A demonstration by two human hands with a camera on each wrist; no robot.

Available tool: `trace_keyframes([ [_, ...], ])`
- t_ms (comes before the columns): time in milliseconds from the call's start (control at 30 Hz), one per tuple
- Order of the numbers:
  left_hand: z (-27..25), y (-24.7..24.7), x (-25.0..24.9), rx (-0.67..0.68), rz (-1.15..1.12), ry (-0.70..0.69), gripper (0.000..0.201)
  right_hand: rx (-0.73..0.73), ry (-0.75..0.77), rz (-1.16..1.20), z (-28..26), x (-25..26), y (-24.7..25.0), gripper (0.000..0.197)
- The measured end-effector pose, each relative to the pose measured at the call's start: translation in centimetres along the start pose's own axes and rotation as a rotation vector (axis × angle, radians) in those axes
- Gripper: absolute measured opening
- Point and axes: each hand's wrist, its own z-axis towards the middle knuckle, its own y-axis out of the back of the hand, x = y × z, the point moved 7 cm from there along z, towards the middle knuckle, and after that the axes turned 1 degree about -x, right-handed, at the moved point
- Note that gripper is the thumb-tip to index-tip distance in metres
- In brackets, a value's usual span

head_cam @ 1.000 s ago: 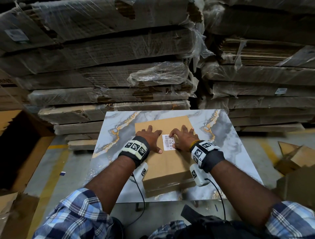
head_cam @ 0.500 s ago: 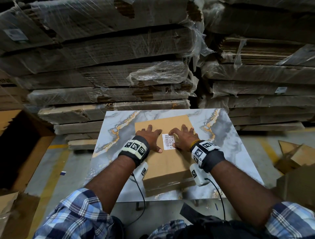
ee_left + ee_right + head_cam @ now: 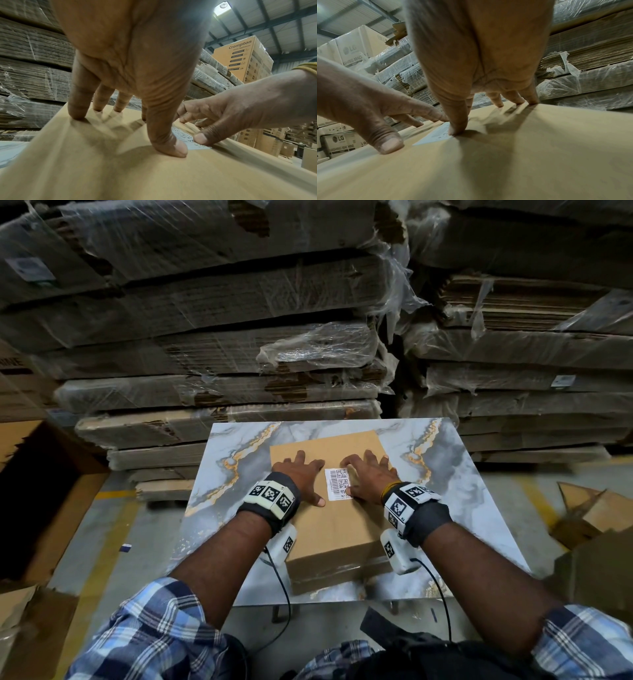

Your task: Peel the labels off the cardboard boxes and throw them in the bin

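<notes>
Both hands are down on the cardboard box [image 3: 334,518], which lies flat on the marble-pattern counter [image 3: 455,474]. My left hand [image 3: 301,474] is released, fingers spread and pressing the box top just left of the label [image 3: 338,484], thumb touching cardboard near the label's lower left corner. My right hand [image 3: 368,477] grasps nothing either: fingers splayed on the box, thumb tip planted at the label's lower right corner, apparently working at the edge. The label looks fully stuck down, with no lifted corner that I can see. No bin is identifiable in any view; a large open carton [image 3: 41,501] stands on the floor at left, purpose unknown.

Risks from here:
- Label tears into strips if the corner is dragged rather than lifted; thin paper, strong adhesive.
- Top ply of cardboard may rip away with the label if pulled steeply.
- Box could slide on the glossy counter should the left hand ease its pressure.

Materials: the box is smooth matte kraft board, shallow, rectangular, with clear tape on its near face. The label is a small white rectangle printed with a barcode and square codes. Beyond the counter are stacks of flattened corrugated sheets [image 3: 205,344], wrapped in torn, wrinkled plastic film.
</notes>
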Motion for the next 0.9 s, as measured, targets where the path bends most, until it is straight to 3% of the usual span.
trace_keyframes([
  [100, 0.01, -0.02, 0.02, 0.0, 0.0, -0.001, 0.101, 0.015, -0.005, -0.011, -0.05, -0.09, -0.16, 0.071],
  [667, -0.12, 0.04, -0.07, 0.0, 0.002, 0.004, 0.1, 0.044, -0.02, 0.037, -0.18, 0.54, 0.34, 0.049],
  [900, -0.23, 0.03, 0.0, 0.01, -0.002, -0.001, 0.101, 0.07, -0.022, 0.006, -0.32, 0.76, 0.43, 0.05],
])
